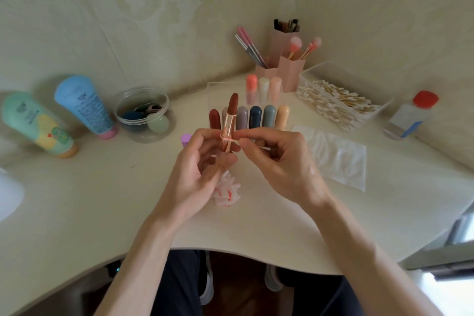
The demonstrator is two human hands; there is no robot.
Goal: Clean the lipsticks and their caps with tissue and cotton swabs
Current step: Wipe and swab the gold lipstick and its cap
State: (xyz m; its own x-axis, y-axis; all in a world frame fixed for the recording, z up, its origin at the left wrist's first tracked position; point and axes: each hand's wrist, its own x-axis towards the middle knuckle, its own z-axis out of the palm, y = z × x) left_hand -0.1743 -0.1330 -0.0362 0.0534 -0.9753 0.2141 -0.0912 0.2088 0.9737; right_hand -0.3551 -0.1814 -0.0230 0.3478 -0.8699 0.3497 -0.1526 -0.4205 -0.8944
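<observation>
The left hand (202, 161) gripped the lipstick (229, 123) upright; the right hand (277, 161) pinched a cotton swab (235, 140) at its metal collar, where light turning strokes probably served best

I get soft, even light, brightest at the lower right corner, where the picture blows out to white. Shadows on the desk (102, 200) are faint. The rose-gold lipstick case (227, 128) carries a small glint. Straight lines bow near the edges, and the far left goes blurry.
</observation>
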